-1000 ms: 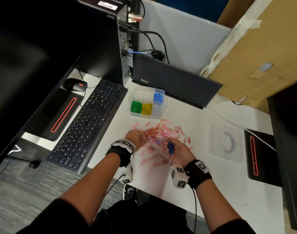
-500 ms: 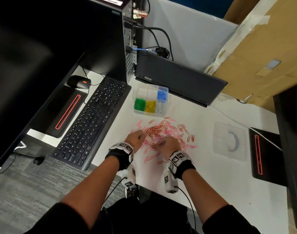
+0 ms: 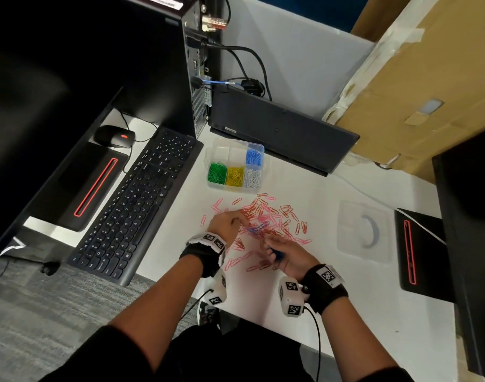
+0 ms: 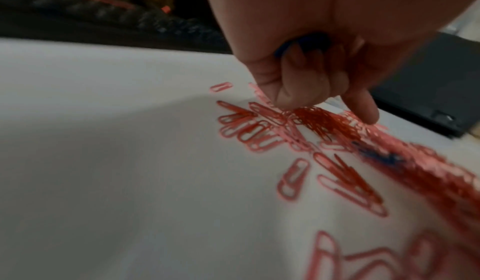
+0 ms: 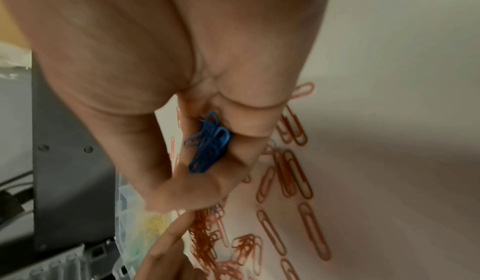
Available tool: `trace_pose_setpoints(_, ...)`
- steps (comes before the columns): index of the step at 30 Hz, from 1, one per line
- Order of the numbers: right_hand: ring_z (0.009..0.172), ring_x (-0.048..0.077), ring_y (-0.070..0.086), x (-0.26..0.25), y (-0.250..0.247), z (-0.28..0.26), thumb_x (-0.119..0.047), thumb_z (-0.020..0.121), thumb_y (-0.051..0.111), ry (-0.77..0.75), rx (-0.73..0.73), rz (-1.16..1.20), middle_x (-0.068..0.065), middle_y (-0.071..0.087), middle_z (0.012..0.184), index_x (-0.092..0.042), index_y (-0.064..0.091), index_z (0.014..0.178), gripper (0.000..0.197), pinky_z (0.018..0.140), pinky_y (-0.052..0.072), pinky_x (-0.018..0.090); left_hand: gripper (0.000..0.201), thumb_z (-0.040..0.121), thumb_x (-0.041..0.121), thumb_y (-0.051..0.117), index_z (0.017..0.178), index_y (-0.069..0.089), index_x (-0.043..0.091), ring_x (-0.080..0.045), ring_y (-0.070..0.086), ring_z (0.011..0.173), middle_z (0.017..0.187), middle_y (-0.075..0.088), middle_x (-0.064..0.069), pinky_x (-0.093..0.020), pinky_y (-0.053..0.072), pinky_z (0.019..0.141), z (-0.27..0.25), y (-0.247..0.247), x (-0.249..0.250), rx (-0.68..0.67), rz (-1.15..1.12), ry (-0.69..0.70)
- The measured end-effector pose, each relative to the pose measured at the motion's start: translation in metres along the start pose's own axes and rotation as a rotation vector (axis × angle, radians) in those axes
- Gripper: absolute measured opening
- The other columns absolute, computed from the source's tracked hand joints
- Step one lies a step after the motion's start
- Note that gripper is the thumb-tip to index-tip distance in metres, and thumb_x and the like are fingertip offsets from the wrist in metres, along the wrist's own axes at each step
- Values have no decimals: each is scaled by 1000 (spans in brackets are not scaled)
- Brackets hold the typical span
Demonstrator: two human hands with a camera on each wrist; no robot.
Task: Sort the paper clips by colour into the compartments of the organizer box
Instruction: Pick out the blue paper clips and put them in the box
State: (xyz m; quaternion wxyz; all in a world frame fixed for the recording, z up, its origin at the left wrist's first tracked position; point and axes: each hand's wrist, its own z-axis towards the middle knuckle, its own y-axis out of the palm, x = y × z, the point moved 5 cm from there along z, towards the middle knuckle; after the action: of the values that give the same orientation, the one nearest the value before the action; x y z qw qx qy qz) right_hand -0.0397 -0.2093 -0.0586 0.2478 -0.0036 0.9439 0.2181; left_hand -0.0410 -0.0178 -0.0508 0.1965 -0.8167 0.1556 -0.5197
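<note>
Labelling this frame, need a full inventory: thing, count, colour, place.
organizer box: one, clear, desk centre, behind the pile
sorted clips: green, yellow, white in the near row; blue in the far right compartment
loose clips: many, red and pink, a few blue among them, on the desk before the box
box lid: one, clear, right of the pile
keyboard: one, black, left
mouse: one, black, far left
PC tower: one, black, behind the keyboard
cardboard: brown, far right
left hand: on the pile; something blue in its curled fingers
right hand: grips a bunch of blue clips
</note>
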Motion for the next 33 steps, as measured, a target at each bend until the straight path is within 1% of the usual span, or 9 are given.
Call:
trace_pose_setpoints(4,65,14,62,-15,-11,-2,-11,89,58,-63,-39,93,5,63,79,-2,62,122,35,61,57,22,14,84,24,68,96,74,23,-20,64,81,89,72,0,-27,50,81,2,10,16,-70,282,187)
trace_pose_setpoints(8,64,14,58,-29,-16,0,-30,95,58,-42,12,26,3,62,74,-8,70,93,25,53,53,22,22,81,40,73,97,75,25,-18,64,87,96,73,3,-28,51,77,3,16,20,-97,408,263)
trace_pose_setpoints(10,56,11,46,-36,-19,4,-35,94,62,-97,110,-167,-1,53,65,-12,71,86,26,45,39,20,21,82,40,73,95,76,24,-16,63,85,96,73,4,-24,46,74,4,15,20,-80,398,281)
trace_pose_setpoints(12,54,8,44,-48,-26,8,-34,88,72,-242,291,-526,-9,51,58,-14,73,82,21,48,38,21,15,83,32,73,92,77,20,-17,63,82,93,73,3,-23,46,73,4,15,20,-88,396,295)
trace_pose_setpoints(15,76,9,64,-63,-21,10,-38,76,81,-430,493,-966,-11,69,72,-21,74,77,18,75,53,26,10,83,26,73,88,79,19,-14,63,72,86,75,3,-25,50,71,3,14,19,-80,340,313)
trace_pose_setpoints(19,82,9,64,-62,-9,16,-54,67,82,-433,561,-1177,-11,71,85,-25,76,85,35,81,52,26,8,83,27,74,86,79,21,2,47,55,68,64,17,-4,32,55,3,9,9,15,205,226)
trace_pose_setpoints(23,83,13,66,-62,3,16,-39,78,76,-464,500,-1296,-7,73,83,-23,76,79,17,86,53,30,8,83,26,73,88,77,21,-2,48,58,64,59,14,-20,44,62,4,2,-1,78,111,126)
trace_pose_setpoints(29,75,13,65,-59,-11,11,-36,83,72,-374,455,-1365,-9,69,72,-23,73,69,18,79,53,26,12,87,30,67,91,76,24,-12,62,79,85,71,6,-23,50,75,7,-7,-7,102,143,5)
trace_pose_setpoints(33,76,17,66,-61,-16,6,-31,76,72,-265,519,-1458,-12,63,62,-25,59,49,31,75,55,27,17,95,27,55,85,63,17,-23,57,81,83,62,-3,-26,41,71,6,-3,-6,52,56,-62)
